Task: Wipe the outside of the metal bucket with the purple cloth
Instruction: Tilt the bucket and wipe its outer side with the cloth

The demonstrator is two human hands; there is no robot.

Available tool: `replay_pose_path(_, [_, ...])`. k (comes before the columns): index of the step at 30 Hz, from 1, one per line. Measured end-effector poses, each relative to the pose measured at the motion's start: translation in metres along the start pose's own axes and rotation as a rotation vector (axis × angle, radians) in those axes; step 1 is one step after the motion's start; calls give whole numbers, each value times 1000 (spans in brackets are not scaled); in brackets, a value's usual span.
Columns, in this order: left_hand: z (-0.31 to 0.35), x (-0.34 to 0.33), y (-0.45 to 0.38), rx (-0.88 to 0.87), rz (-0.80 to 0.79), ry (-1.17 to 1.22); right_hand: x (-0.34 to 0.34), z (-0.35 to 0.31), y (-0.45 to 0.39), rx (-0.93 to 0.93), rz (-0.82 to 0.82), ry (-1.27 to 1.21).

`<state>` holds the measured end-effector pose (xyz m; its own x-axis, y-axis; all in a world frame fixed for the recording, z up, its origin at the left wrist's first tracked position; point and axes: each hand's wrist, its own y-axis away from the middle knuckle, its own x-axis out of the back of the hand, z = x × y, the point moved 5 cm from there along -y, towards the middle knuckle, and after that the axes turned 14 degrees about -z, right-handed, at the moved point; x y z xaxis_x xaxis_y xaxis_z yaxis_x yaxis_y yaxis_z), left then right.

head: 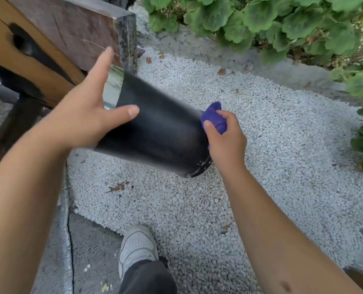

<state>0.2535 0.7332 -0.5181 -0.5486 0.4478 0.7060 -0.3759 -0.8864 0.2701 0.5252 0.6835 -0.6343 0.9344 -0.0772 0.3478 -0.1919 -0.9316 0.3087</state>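
Observation:
A black metal bucket [161, 128] hangs tilted on its side above the gravel, its shiny inside facing upper left and its base toward the lower right. My left hand [87, 111] holds it at the rim, thumb across the outer wall and index finger stretched up past the mouth. My right hand [225, 141] grips a bunched purple cloth [214, 117] and presses it against the bucket's base end. The far side of the bucket is hidden.
White gravel [261, 155] covers the ground below. A wooden bench or table [55, 32] stands at the upper left, close behind the bucket's mouth. Green leafy plants [271, 20] line the top and right. My white shoe [137, 245] stands near the bottom centre on concrete.

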Motion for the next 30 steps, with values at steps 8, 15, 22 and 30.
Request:
replay_pose_path(8, [35,-2,-20,-71,46,-617,6,-10,-23,9,-106,52])
replay_pose_path(15, [21,19,-53,151,6,-654,-3,-15,-8,79,-42,29])
replay_pose_path(22, [14,27,-88,211,-74,-727,-43,-11,54,223,114,43])
replay_pose_path(30, [30,23,-91,182,-103,-729,-73,28,85,280,-3,133])
